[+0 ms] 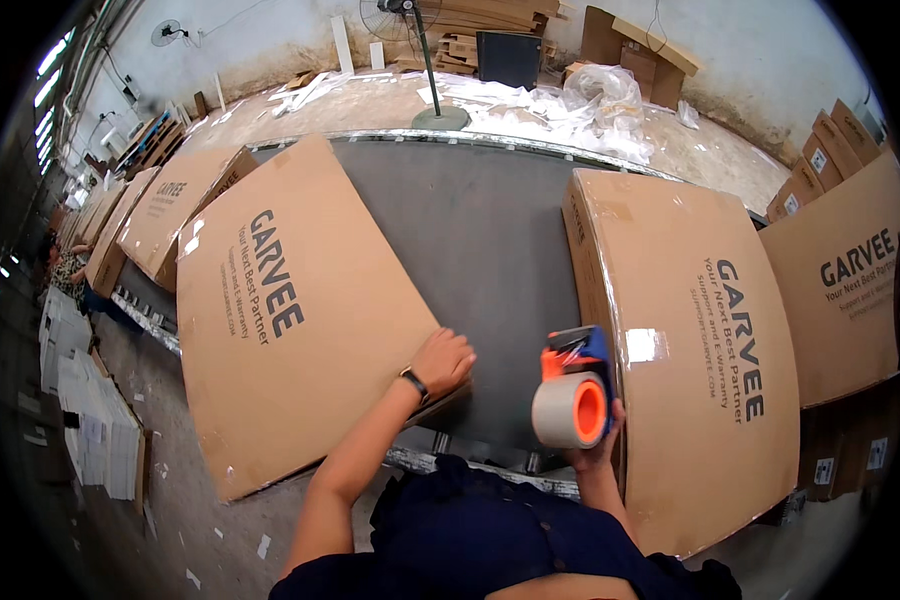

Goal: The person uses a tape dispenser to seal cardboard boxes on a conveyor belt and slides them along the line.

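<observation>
A large flat cardboard box [270, 400] lies slanted on the dark conveyor belt [460, 230] at my left. My left hand [443, 361], a watch on its wrist, is closed over that box's near right edge; its fingertips are partly hidden. In my right hand [600, 447] is a blue and orange tape dispenser [582, 390] with a wide roll of pale tape. The dispenser is above the belt, close to the left side of a second large cardboard box [710, 460]. Shiny tape patches show on both boxes.
More cartons [175, 205] line the belt to the far left, and another big carton [838, 300] stands at the far right. White sheets are stacked [100, 430] on the floor at left. Beyond the belt are a standing fan [440, 118] and plastic wrap [605, 105].
</observation>
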{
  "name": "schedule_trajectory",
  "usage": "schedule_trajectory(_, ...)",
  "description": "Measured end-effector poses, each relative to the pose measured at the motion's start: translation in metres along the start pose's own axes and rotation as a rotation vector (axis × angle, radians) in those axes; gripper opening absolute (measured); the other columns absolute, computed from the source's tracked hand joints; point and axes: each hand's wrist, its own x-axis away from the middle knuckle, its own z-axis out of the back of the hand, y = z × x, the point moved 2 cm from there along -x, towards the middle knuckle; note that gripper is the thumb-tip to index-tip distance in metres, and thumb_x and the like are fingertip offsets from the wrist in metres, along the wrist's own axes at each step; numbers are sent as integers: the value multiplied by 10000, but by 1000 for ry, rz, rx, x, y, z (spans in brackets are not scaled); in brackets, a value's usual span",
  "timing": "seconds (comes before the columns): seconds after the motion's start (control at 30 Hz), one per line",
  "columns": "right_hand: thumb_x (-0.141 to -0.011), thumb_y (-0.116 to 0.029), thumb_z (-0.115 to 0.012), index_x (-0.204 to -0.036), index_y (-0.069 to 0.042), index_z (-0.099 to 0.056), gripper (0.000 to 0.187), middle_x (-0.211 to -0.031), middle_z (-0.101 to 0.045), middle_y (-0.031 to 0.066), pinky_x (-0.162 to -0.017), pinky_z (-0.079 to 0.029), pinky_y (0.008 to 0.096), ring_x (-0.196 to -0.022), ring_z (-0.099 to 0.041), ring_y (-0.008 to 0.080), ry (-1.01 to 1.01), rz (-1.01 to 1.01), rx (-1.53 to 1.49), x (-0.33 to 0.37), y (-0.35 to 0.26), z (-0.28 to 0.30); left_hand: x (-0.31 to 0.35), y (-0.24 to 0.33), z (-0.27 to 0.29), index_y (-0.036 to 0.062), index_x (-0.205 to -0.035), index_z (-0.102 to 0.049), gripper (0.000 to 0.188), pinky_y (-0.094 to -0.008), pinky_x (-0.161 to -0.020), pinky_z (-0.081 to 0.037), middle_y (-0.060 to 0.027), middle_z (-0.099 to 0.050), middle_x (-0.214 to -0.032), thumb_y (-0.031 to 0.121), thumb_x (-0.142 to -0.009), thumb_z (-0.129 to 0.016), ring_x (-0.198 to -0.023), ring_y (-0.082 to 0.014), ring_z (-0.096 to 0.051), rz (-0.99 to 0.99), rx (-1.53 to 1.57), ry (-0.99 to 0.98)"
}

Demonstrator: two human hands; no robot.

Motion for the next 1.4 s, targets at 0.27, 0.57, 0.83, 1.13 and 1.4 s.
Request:
schedule_trajectory(0.27, -815, -607, -478, -1209, -109, -517, 636, -1173, -572, 86, -755, -545, 384, -991, -600, 273, 2, -579, -382, 41, 58, 24, 190, 7, 22, 130, -1409, -264, 876, -550, -1059, -166, -215, -202, -1442, 502, -721, -657, -1328, -402, -193, 388, -95, 5)
schedule_trajectory(0.57, -762, -658, -539, -1298, -104, -431, 778, -1308, -471, 125, -909, -483, 419, -1156, -506, 312, -183, -753, -123, 56, 94, -25, 335, -10, 40, 171, -1410, -271, 1061, -612, -1054, -125, -158, -181, -1471, 500, -542, -784, -1357, -353, -167, 891, -268, 31)
schedule_trajectory(0.83, -816, -553, -533, -1313, -61, -395, 713, -1279, -495, 106, -938, -458, 379, -1155, -505, 235, -147, -475, 179, 86, 133, -51, 343, -9, 31, 154, -1375, -338, 864, -542, -1064, -203, -134, -278, -1438, 465, -662, -715, -1325, -311, -265, 650, -336, 184)
schedule_trajectory(1.13, -726, -461, -614, -1317, -72, -447, 727, -1240, -511, 167, -928, -420, 325, -1103, -533, 257, -293, 801, 1451, 67, 127, -241, 349, -12, 22, 141, -1346, -393, 740, -463, -1052, -272, -122, -360, -1400, 421, -721, -671, -1286, -299, -336, 494, -345, 290)
schedule_trajectory(1.4, -696, -501, -588, -1185, -166, -581, 594, -1064, -631, 150, -835, -472, 346, -950, -613, 296, -459, -41, 2316, 8, 195, -217, 355, -15, 22, 125, -1329, -416, 700, -442, -1051, -275, -94, -386, -1389, 403, -733, -654, -1286, -269, -341, 452, -333, 366)
